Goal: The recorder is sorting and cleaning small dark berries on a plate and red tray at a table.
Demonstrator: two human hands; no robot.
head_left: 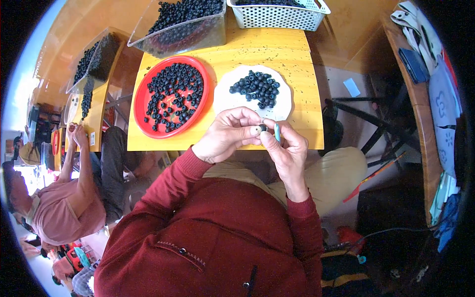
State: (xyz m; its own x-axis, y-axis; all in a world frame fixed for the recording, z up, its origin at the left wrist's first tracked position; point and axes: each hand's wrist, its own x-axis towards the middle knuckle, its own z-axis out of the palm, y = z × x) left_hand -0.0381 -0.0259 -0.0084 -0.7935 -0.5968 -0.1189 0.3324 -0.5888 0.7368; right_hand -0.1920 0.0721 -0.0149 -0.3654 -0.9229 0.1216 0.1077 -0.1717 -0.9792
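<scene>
Brimming with small black rings (173,96): red plate (139,94), white plate (225,91), clear bin (148,34).

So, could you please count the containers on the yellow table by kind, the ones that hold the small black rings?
Red round tray: 1
White round plate: 1
Clear plastic bin: 1
White perforated basket: 1
Total: 4
</scene>
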